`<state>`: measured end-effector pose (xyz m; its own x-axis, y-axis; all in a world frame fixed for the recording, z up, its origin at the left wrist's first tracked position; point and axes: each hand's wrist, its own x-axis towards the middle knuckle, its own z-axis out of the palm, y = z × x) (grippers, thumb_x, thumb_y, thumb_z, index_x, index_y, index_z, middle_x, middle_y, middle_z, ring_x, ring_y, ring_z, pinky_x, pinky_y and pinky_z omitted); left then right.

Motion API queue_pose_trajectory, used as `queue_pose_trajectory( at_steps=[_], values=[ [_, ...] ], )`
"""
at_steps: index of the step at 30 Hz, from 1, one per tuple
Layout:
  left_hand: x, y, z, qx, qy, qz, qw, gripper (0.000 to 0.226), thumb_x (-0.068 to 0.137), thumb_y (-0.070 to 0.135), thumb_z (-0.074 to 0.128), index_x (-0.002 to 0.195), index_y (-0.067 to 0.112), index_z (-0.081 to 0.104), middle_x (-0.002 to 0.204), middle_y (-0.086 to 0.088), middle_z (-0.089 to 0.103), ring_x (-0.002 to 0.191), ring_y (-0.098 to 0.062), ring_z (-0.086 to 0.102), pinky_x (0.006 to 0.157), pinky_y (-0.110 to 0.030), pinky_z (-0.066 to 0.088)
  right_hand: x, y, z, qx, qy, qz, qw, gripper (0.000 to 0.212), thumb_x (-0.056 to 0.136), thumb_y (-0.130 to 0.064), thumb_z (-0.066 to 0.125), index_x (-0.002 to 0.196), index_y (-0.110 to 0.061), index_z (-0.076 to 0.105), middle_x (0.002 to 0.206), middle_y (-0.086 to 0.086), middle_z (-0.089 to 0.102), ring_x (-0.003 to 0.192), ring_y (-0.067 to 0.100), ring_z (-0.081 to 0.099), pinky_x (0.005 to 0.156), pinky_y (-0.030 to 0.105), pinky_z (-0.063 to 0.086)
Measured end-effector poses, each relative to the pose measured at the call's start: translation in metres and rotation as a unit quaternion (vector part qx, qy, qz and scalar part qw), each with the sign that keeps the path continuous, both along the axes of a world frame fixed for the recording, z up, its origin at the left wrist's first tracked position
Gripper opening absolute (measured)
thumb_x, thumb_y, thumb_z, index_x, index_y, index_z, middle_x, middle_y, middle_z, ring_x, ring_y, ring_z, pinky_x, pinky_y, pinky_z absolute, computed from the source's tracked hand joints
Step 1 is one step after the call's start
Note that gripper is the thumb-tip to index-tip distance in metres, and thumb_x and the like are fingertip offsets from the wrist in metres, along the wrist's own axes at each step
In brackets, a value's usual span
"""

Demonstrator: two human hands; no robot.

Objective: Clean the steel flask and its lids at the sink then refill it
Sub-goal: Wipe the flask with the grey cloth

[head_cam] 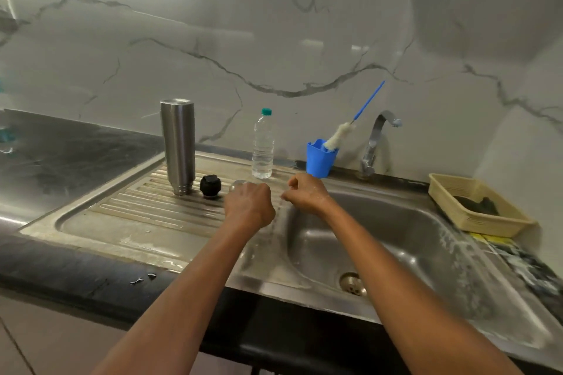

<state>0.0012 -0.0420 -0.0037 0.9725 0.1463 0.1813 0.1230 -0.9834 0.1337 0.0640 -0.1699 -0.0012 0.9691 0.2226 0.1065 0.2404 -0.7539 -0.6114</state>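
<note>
1. Closest in is the dark stone surface (76, 268), with the stainless steel sink (411, 222) set into it. Its ribbed steel drainboard (137, 216) runs off to the left, wet in patches.
2. The person's left hand (249, 205) hovers over the drainboard with its fingers curled down around a shiny round steel lid (238, 184). Only a sliver of the lid peeks out, so the grip is a best guess.
3. The right hand (307, 195) is at the basin edge, wet, with its fingers clenched inward and nothing visible in them.
4. Just left of the lid sits a black round plastic stopper lid (210, 186).
5. Beside that is the tall brushed steel flask (178, 143). It stands mouth-down on the drainboard with its long axis vertical, left of and beyond the fingers. The left hand is clearly the nearer one, so flipping it probably falls to that hand.
6. Farther back is a clear plastic water bottle with a green cap (262, 149), upright between the hands and likely the refill source.
7. At the wall are a blue plastic cup (320, 161) holding a fluffy bottle brush (339, 135), then the curved steel tap (376, 137).
</note>
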Motion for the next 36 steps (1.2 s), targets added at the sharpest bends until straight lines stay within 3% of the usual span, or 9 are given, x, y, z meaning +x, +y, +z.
queue_pose_trajectory(
  at_steps=[3,11,18,21,23,25,28,32,36],
  values=[
    [0.005,-0.033,0.008,0.005,0.006,-0.043,0.999,0.026,0.099,0.032,0.055,0.119,0.019,0.066,0.122,-0.008,0.066,0.115,-0.029,0.062,0.087,-0.038,0.047,-0.004,-0.036,0.003,0.003,0.0,-0.02,1.0,0.015,0.091,-0.017,0.063,0.093,-0.003,0.069,0.093,0.015,0.068,0.09,0.028,0.064,0.075,0.037,0.05],
    [0.037,-0.164,0.023,0.007,0.028,-0.183,0.983,0.032,0.097,0.032,0.055,0.126,0.021,0.062,0.128,-0.005,0.063,0.118,-0.027,0.06,0.089,-0.039,0.047,-0.004,-0.183,0.025,-0.026,-0.027,-0.119,0.992,0.02,0.091,-0.016,0.062,0.089,-0.007,0.08,0.09,0.005,0.077,0.088,0.019,0.07,0.069,0.024,0.045],
    [0.093,-0.276,0.035,-0.068,0.018,-0.314,0.947,0.042,0.097,0.035,0.056,0.138,0.026,0.06,0.143,-0.002,0.059,0.131,-0.028,0.054,0.107,-0.046,0.047,0.029,-0.321,0.042,-0.092,-0.06,-0.231,0.967,0.02,0.086,-0.013,0.058,0.073,-0.007,0.072,0.083,0.011,0.072,0.082,0.03,0.067,0.07,0.033,0.05],
    [0.121,-0.315,0.041,-0.075,-0.007,-0.346,0.935,0.04,0.097,0.032,0.053,0.134,0.022,0.064,0.138,-0.003,0.063,0.129,-0.029,0.056,0.107,-0.045,0.046,0.054,-0.368,0.043,-0.106,-0.075,-0.258,0.957,0.018,0.087,-0.012,0.061,0.087,-0.004,0.077,0.092,0.014,0.075,0.088,0.03,0.07,0.083,0.044,0.058],
    [0.138,-0.339,0.042,-0.071,-0.02,-0.36,0.93,0.039,0.099,0.032,0.053,0.135,0.02,0.063,0.138,-0.002,0.063,0.129,-0.027,0.056,0.108,-0.044,0.045,0.069,-0.389,0.041,-0.129,-0.068,-0.269,0.952,0.015,0.089,-0.01,0.064,0.092,-0.005,0.077,0.097,0.012,0.074,0.09,0.028,0.07,0.085,0.043,0.059],
    [0.154,-0.359,0.04,-0.069,-0.022,-0.372,0.925,0.038,0.101,0.03,0.054,0.136,0.018,0.063,0.137,-0.002,0.063,0.125,-0.025,0.057,0.105,-0.041,0.047,0.083,-0.403,0.037,-0.167,-0.048,-0.269,0.947,0.009,0.089,-0.011,0.067,0.09,-0.008,0.075,0.095,0.009,0.073,0.087,0.024,0.069,0.076,0.036,0.059],
    [0.171,-0.381,0.033,-0.084,-0.022,-0.377,0.922,0.038,0.097,0.022,0.058,0.134,0.018,0.064,0.132,-0.002,0.066,0.118,-0.023,0.061,0.1,-0.04,0.052,0.1,-0.407,0.029,-0.237,-0.007,-0.251,0.939,0.01,0.088,-0.017,0.071,0.084,-0.008,0.069,0.082,0.006,0.066,0.073,0.021,0.063,0.059,0.027,0.046],
    [0.186,-0.392,0.018,-0.101,-0.017,-0.374,0.922,0.038,0.096,0.021,0.059,0.133,0.018,0.065,0.132,-0.003,0.067,0.117,-0.024,0.062,0.101,-0.041,0.052,0.113,-0.411,0.011,-0.296,0.019,-0.245,0.923,0.029,0.086,-0.032,0.077,0.093,-0.011,0.059,0.083,0.003,0.059,0.078,0.022,0.061,0.065,0.031,0.046],
    [0.191,-0.392,0.007,-0.141,-0.025,-0.361,0.922,0.037,0.097,0.023,0.059,0.133,0.018,0.066,0.131,-0.003,0.068,0.116,-0.024,0.063,0.1,-0.041,0.052,0.114,-0.412,0.0,-0.286,-0.005,-0.264,0.921,0.018,0.094,-0.024,0.067,0.097,-0.01,0.055,0.093,0.008,0.055,0.081,0.025,0.056,0.07,0.031,0.045]
  ],
)
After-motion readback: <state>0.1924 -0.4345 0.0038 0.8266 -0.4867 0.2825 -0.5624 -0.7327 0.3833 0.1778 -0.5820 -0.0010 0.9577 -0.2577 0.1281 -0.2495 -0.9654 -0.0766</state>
